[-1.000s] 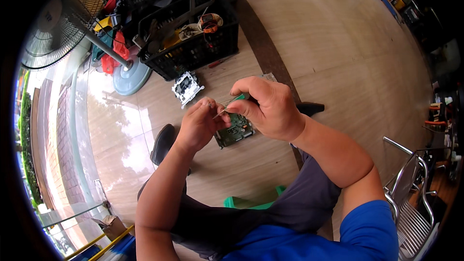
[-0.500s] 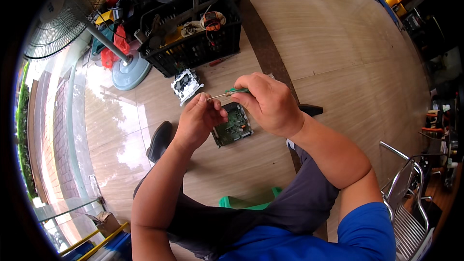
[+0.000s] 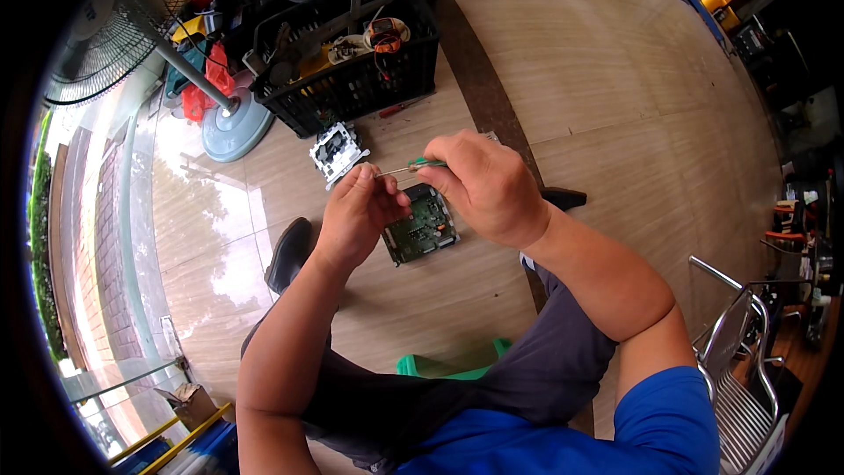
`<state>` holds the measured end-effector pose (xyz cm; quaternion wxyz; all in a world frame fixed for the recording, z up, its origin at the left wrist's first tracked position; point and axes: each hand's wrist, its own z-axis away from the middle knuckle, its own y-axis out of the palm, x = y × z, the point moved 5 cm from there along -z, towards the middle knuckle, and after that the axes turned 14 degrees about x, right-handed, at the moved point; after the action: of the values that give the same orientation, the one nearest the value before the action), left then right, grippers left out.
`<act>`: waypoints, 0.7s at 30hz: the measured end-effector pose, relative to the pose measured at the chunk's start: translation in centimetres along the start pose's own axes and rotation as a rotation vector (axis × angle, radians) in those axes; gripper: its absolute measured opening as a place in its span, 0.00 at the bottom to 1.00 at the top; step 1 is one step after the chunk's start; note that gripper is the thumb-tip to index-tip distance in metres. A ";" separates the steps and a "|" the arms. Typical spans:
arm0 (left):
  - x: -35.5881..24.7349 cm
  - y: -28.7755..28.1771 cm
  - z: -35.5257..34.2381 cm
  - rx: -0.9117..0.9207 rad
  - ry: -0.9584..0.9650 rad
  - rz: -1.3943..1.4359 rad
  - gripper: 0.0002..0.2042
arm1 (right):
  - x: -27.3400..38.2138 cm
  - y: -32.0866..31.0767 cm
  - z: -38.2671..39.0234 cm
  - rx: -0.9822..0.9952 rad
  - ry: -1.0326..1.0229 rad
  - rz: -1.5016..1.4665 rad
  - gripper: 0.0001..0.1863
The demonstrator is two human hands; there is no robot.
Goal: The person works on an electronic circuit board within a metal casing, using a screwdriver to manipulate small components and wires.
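Note:
A screwdriver [image 3: 425, 164] with a green handle and thin metal shaft is held by my right hand [image 3: 482, 183]. Its shaft points left, and the tip meets the closed fingertips of my left hand [image 3: 356, 208]. Whether those fingers pinch the tip itself or some small part on it is too small to make out. Under both hands, a green circuit board [image 3: 424, 227] with a dark block at its far edge lies on the floor. Just beyond my left hand rests a white metal frame [image 3: 338, 153] with dark parts inside.
At the far left stands a black crate [image 3: 352, 97] of tools, with a red-handled tool [image 3: 402, 108] on the floor before it. A standing fan's round base [image 3: 237, 127] is beside the crate. A metal chair [image 3: 743, 378] stands at right, and something green [image 3: 453, 368] lies between my legs.
Both hands and the screwdriver have shifted very slightly, with the grip looking the same. The board and white frame have stayed where they were on the floor.

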<state>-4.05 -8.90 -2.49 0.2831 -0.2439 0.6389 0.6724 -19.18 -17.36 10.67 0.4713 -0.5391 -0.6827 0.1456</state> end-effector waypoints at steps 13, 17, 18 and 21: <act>-0.4 -0.9 0.3 -0.167 0.042 -0.045 0.11 | 0.4 1.0 0.1 0.117 -0.019 -0.050 0.14; -0.7 -0.9 0.3 -0.193 0.029 -0.083 0.13 | 0.1 0.9 0.1 0.131 0.016 -0.154 0.14; -0.7 -0.9 0.3 -0.196 0.029 -0.091 0.13 | 0.0 0.8 0.1 0.149 0.020 -0.131 0.13; -0.6 -1.0 0.2 -0.204 -0.005 -0.150 0.13 | -0.4 0.8 0.2 0.168 0.055 -0.118 0.13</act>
<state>-2.90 -8.76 -2.73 0.3080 -0.3166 0.5464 0.7116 -18.89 -17.37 9.80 0.5411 -0.4601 -0.6856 0.1594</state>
